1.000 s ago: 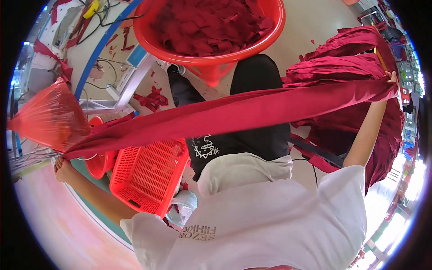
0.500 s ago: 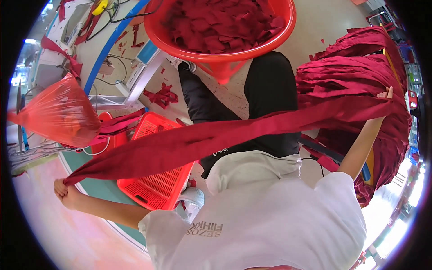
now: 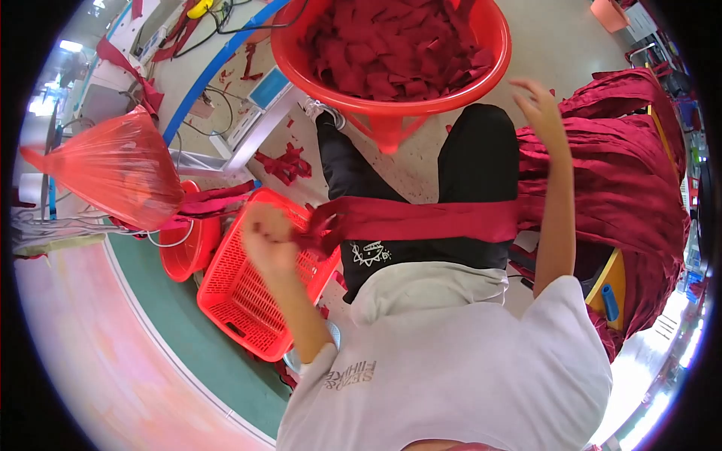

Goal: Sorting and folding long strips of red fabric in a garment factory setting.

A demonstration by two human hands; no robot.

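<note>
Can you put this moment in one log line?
left hand: holds bunched end of dark-red cloth strip | right hand: open, empty | strip: across black trousers | red basin: holds cut cloth pieces

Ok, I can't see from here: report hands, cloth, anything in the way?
Left hand closed on cloth; right hand open, empty. Cloth lies across black trousers. Basket under left hand; nothing seen blocking the cloth.

A white short-sleeved shirt [image 3: 451,353] tops white-printed black trousers [image 3: 477,161].
</note>
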